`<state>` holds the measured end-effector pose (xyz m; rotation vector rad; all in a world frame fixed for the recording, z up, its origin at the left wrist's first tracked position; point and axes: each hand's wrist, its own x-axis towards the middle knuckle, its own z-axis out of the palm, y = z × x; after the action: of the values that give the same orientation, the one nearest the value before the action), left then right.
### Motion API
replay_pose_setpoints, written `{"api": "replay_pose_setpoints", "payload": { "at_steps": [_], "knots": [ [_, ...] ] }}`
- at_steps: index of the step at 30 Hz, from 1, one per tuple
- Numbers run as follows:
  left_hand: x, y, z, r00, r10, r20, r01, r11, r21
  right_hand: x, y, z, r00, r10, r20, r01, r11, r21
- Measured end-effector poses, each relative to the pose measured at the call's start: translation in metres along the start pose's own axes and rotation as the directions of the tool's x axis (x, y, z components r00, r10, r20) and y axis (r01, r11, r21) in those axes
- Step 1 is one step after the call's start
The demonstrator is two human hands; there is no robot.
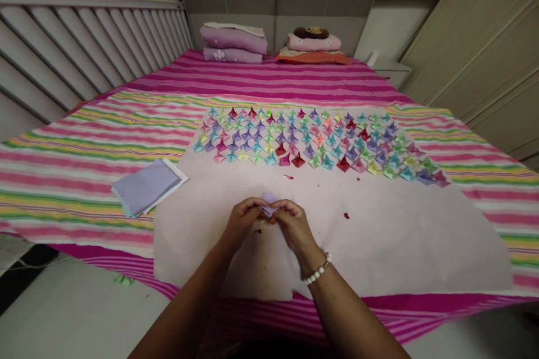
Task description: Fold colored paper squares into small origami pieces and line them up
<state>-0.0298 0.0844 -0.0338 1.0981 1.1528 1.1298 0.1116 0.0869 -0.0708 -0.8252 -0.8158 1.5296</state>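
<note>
Just below frame centre: left hand [245,219] and right hand [295,225] both pinching purple paper [269,197] over large sheet [396,235]. Risk (judged): uneven finger pull could tear it or skew creases.

Left forearm [191,297] and right forearm [351,311] converge forward from the lower edge of view. Left hand [243,216] and right hand [293,225]: close together, fingers [255,201] bent inward, each in a pinch grip.
</note>
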Motion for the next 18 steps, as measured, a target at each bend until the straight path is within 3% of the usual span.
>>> {"api": "replay_pose_setpoints", "payload": {
  "at_steps": [6,11,14,18],
  "knots": [
    [-0.001,-0.003,0.002,0.999,0.023,-0.048,-0.021,0.999,0.034,-0.001,-0.002,0.000,0.997,-0.007,0.074,0.009,1.000,-0.028],
    [0.000,-0.011,0.003,0.997,0.039,-0.071,-0.039,0.999,0.012,0.002,0.002,-0.002,0.997,-0.073,-0.016,0.072,0.997,-0.033],
    [-0.003,-0.012,0.002,1.000,0.018,-0.024,-0.018,1.000,0.005,0.003,0.003,-0.002,0.997,-0.058,-0.049,0.058,0.998,-0.010],
    [-0.008,-0.009,-0.005,0.993,-0.001,0.121,0.006,0.999,-0.042,0.004,0.000,0.000,0.994,-0.036,-0.102,0.040,0.999,0.036]
  ]
}}
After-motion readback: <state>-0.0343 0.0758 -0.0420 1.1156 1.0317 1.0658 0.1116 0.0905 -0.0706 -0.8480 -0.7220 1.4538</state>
